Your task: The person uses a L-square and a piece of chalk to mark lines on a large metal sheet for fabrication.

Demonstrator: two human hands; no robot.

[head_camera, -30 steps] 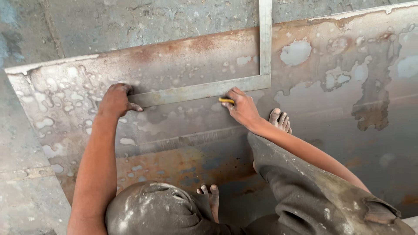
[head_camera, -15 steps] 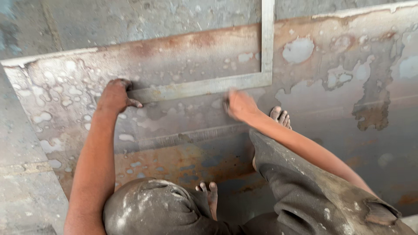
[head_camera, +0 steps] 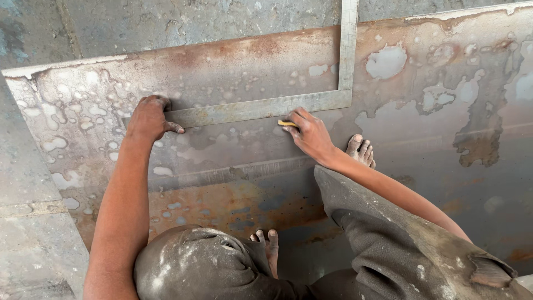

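The steel sheet (head_camera: 233,72) is showing dull grey-brown mottled with pale, whitish blotches, a rusty orange band running along its upper edge and more orange-brown rust spreading across its lower part with a few bluish-grey flecks. The L-shaped square (head_camera: 266,106) lying on it is showing a worn silvery grey tinged with light rust, while the small marker (head_camera: 286,123) at the right hand (head_camera: 311,135) is showing yellow. The trousers (head_camera: 388,244) are showing dark grey dusted with pale smears, and the floor (head_camera: 33,222) around the sheet is showing streaky grey.
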